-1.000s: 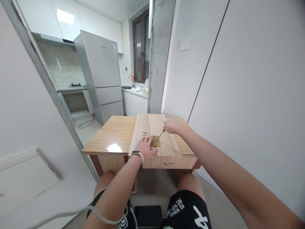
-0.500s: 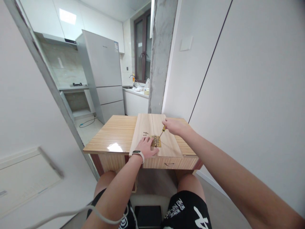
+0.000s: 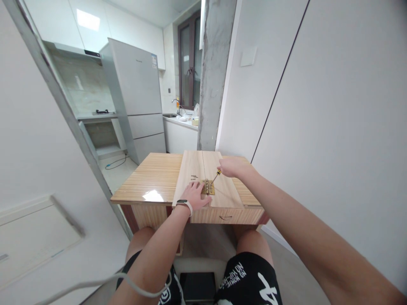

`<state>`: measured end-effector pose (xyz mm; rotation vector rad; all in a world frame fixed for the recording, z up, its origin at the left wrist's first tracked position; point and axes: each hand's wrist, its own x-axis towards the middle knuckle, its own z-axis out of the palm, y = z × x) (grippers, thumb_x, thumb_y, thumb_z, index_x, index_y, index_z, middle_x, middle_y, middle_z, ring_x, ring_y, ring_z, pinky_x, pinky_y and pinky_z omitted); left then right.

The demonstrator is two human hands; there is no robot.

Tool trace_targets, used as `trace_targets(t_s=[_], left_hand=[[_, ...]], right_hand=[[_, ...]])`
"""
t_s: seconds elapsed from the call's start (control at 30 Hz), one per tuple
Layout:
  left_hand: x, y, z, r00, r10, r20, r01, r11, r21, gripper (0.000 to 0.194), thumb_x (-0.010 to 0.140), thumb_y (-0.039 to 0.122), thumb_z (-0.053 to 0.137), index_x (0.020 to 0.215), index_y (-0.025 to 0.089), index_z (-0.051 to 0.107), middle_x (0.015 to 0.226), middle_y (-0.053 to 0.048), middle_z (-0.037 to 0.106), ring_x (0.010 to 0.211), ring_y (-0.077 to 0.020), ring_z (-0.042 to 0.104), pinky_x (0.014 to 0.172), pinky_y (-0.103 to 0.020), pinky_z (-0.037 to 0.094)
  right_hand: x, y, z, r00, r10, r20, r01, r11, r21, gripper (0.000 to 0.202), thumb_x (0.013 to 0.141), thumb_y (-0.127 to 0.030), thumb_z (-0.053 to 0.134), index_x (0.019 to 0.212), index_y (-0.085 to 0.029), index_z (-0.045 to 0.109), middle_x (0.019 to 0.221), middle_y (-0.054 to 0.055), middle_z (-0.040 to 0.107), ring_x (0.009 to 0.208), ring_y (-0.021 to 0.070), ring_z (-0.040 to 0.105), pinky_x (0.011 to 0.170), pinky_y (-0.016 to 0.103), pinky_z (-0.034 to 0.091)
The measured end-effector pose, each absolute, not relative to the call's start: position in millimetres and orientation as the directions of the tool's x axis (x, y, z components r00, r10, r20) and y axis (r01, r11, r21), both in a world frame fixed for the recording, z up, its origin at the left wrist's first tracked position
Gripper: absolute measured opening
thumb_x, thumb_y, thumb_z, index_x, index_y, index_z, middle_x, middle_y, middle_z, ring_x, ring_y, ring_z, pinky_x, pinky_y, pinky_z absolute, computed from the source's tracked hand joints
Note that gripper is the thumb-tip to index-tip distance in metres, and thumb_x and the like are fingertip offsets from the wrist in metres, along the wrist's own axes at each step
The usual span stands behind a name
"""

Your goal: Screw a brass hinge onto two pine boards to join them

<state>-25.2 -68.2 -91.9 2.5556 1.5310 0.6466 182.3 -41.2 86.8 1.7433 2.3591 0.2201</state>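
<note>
My right hand (image 3: 231,167) is closed round the handle of a screwdriver (image 3: 216,176). The tool slants down to the left, its tip at the right leaf of a brass hinge (image 3: 208,187). That hinge lies across the seam between two pale wooden boards (image 3: 193,163) laid side by side. Pressed flat with spread fingers, my left hand (image 3: 195,196) rests on the boards and touches the hinge's left edge. Several small screws (image 3: 193,177) lie on the left board beyond my left hand. Whether the tip sits in a screw is too small to tell.
The boards lie on a wood-grain desk (image 3: 149,173) with a front drawer (image 3: 226,218). A white cable (image 3: 127,280) crosses near my left forearm. White wall panels (image 3: 318,127) stand close on the right. Behind are a concrete pillar (image 3: 213,84) and a fridge (image 3: 136,80).
My right hand and the screwdriver's handle have shifted very slightly, with the tip still at the hinge. My left hand stays in place.
</note>
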Motion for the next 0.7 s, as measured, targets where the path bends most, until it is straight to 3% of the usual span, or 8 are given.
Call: trace_targets(t_s=[0.17, 0.23, 0.5, 0.7], left_hand=[[-25, -68, -91, 0.410, 0.858, 0.310, 0.819, -0.496, 0.290, 0.081, 0.087, 0.076, 0.050, 0.150, 0.025, 0.046, 0.145, -0.013, 0.051, 0.138, -0.0363, 0.039, 0.116, -0.051, 0.033], [-25, -69, -90, 0.411, 0.858, 0.309, 0.816, -0.497, 0.296, 0.081, 0.087, 0.076, 0.049, 0.150, 0.025, 0.047, 0.145, -0.013, 0.051, 0.138, -0.0363, 0.038, 0.116, -0.052, 0.033], [-26, -69, -91, 0.411, 0.859, 0.306, 0.816, -0.496, 0.295, 0.081, 0.087, 0.076, 0.049, 0.150, 0.025, 0.046, 0.145, -0.012, 0.051, 0.138, -0.0361, 0.038, 0.116, -0.051, 0.033], [-25, -67, -95, 0.412, 0.850, 0.327, 0.814, -0.505, 0.288, 0.082, 0.086, 0.076, 0.050, 0.149, 0.023, 0.046, 0.145, -0.014, 0.051, 0.138, -0.0365, 0.038, 0.117, -0.051, 0.033]], right_hand=[[183, -49, 84, -0.379, 0.925, -0.034, 0.893, 0.374, 0.250, 0.035, 0.099, -0.014, 0.046, 0.132, -0.019, 0.055, 0.127, 0.018, 0.067, 0.114, 0.0261, 0.066, 0.088, 0.033, 0.049], [182, -51, 85, -0.410, 0.912, 0.008, 0.872, 0.389, 0.297, 0.033, 0.098, -0.011, 0.044, 0.128, -0.018, 0.057, 0.126, 0.019, 0.065, 0.113, 0.0256, 0.065, 0.088, 0.033, 0.048], [185, -41, 87, -0.403, 0.915, 0.000, 0.871, 0.383, 0.307, 0.024, 0.100, -0.024, 0.049, 0.117, -0.018, 0.065, 0.120, 0.017, 0.070, 0.110, 0.0263, 0.067, 0.086, 0.034, 0.049], [184, -36, 86, -0.308, 0.951, -0.016, 0.909, 0.299, 0.291, 0.039, 0.103, -0.038, 0.044, 0.121, -0.014, 0.069, 0.120, 0.022, 0.072, 0.111, 0.0307, 0.069, 0.088, 0.038, 0.051]])
